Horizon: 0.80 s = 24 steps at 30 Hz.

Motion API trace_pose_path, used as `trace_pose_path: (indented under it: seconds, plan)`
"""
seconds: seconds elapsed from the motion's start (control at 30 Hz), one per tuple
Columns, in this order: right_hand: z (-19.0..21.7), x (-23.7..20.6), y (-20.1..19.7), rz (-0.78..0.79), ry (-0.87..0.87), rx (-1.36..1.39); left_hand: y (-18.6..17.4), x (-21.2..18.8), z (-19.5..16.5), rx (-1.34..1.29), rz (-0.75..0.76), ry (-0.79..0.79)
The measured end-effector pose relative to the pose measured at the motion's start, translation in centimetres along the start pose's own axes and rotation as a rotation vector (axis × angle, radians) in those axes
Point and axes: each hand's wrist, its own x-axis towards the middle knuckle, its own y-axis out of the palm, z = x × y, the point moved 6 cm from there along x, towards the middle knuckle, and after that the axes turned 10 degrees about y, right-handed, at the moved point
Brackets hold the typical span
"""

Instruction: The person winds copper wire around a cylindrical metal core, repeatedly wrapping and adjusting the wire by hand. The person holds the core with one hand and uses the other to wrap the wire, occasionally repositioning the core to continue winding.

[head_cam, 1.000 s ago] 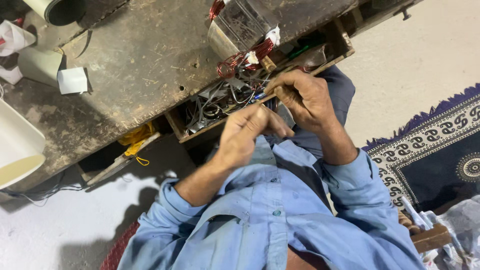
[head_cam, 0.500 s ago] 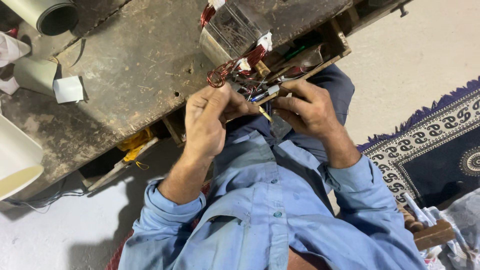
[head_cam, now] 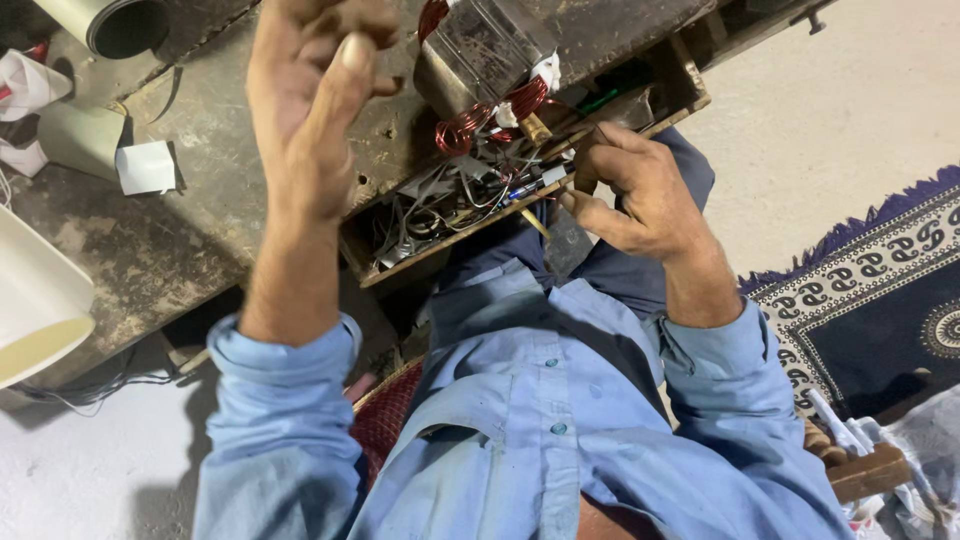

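Thin yellowish wooden stick (head_cam: 537, 222) runs diagonally, its upper end at our right hand (head_cam: 640, 190) by the drawer edge, its lower end pointing down toward our lap. We see only a short length below the fingers; the rest is hidden in the grip. Right hand fingers are pressed together, thumb and forefinger pinching the stick's upper end, knuckles curled over the front lip of the open wooden drawer full of tangled wires (head_cam: 470, 205). The stick hangs just below and to the inside of that pinch, over our dark trousers. Right forearm comes up from the light blue shirt sleeve, wrist bent toward the drawer. Left hand (head_cam: 315, 100) is raised well above the worn dark metal-topped workbench (head_cam: 200, 190), blurred, fingers loosely curled, thumb up, holding nothing we can make out; forearm near vertical in view. Just beyond the drawer sits a grey metal transformer block with red copper wire coils (head_cam: 480, 60). White paper scrap (head_cam: 146, 167) lies on the bench further left.
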Motion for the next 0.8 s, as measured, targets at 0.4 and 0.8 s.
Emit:
trace_pose_path:
  seconds: [0.4,0.8]
  plan:
    - [0.9,1.3,0.5,0.043,0.165,0.115,3.1,4.8,6.4,-0.083,0.647,-0.471]
    - [1.6,1.2,0.9,-0.086,0.007,0.072,1.6,3.2,8.7,-0.234,0.538,-0.565]
